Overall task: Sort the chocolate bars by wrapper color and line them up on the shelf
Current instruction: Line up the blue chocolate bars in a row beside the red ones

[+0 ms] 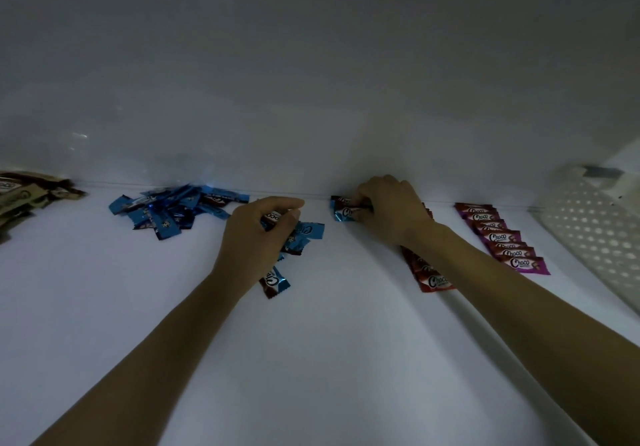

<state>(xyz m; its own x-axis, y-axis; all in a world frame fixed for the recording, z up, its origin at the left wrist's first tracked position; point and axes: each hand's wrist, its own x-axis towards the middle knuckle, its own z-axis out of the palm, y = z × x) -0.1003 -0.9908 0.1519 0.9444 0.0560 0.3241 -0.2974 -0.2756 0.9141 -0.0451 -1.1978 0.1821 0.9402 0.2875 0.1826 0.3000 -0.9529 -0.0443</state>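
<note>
Blue row starting: right hand point(388, 210) pinches a blue bar point(346, 213) at the shelf point(311, 359) back, left hand point(258, 234) clutches several blue bars point(308, 231); next needs feeding one across.

- Left hand point(258, 234) grips bunch of blue bars point(304, 232).
- Right hand point(391, 210) pinches one blue bar point(346, 212) at shelf point(311, 359) back edge.
- Red row point(433, 277), purple row point(502, 238) to its right.
- Loose blue pile point(169, 212) left.
</note>
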